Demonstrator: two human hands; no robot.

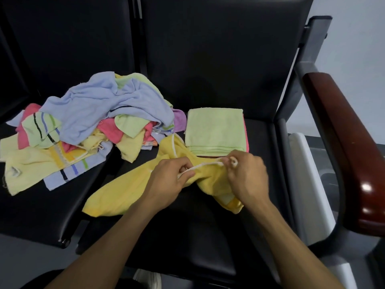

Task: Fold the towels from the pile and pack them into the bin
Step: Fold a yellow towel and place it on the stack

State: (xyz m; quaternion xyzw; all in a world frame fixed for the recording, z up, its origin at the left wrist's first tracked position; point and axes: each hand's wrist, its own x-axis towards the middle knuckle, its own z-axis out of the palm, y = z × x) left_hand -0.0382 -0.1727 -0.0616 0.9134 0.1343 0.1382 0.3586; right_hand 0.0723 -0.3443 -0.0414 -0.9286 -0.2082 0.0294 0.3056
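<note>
Both hands pinch white hem: left hand (166, 176), right hand (246, 174) | yellow towel (125, 197) soft, limp; take corners | pile (89, 122) at 10 o'clock

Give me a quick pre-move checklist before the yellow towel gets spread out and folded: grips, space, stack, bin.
1. Left hand pinches the white hem of the yellow towel: ok.
2. Right hand grips the same hem further along: ok.
3. Towel flat and ready to fold: not ok, it lies bunched and twisted between the hands.
4. Free seat surface in front to lay it out: ok.
5. Folded stack, green on top, lies squared beyond the hands: ok, though the yellow towel lies right against its front edge.
6. Bin within reach: cannot tell, no bin is clearly in view.
</note>
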